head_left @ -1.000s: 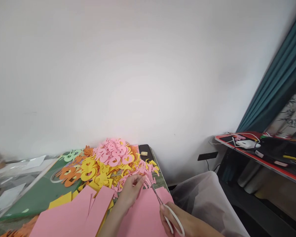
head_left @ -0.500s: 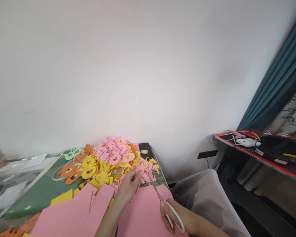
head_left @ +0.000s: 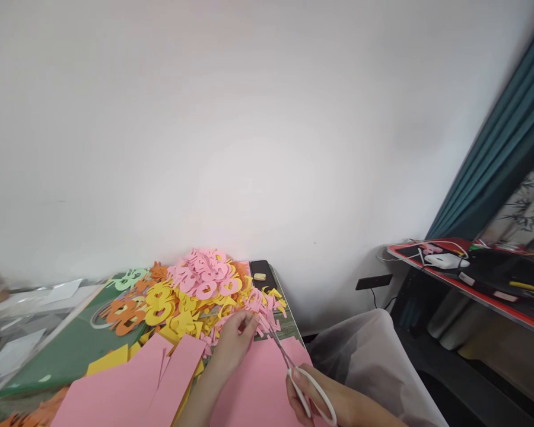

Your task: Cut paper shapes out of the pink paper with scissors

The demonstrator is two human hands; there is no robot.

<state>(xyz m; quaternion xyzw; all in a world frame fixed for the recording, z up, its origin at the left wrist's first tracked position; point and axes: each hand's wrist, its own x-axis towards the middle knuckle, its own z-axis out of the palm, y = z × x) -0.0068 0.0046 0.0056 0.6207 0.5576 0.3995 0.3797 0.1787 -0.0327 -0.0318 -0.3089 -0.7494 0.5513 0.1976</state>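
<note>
Head view: both forearms reach in from the lower edge, bare hands set close together. Reading the picture as a clock face, the left hand [head_left: 237,337] lies between six and seven, its forearm slanting up toward one o'clock, wrist bent and fingers curled. Its thumb and fingertips come together beside a tangle of thin pink scraps [head_left: 267,301]; whether a piece is pinched between them, I cannot tell. The right hand [head_left: 324,382], near five o'clock, has its forearm angled toward ten and its fingers wrapped through the looped white handles of the scissors [head_left: 286,357]. Their slender metal blades point to eleven o'clock, reaching past the edge of a smooth, matte pink sheet [head_left: 251,388] below the hands.

From the left hand, a second pink sheet [head_left: 120,388] with slits in its edge lies between eight and nine. Toward eleven rises a loose heap of pink cutouts [head_left: 207,274], rounded and curling; yellow cutouts [head_left: 160,305] with rounded outlines, one pierced by a heart-shaped hole, sit between nine and ten, with ring-like orange cutouts [head_left: 127,314] beyond them. A dark, glossy phone [head_left: 261,267] rests at one o'clock on the wood-grained tabletop [head_left: 290,324].
</note>
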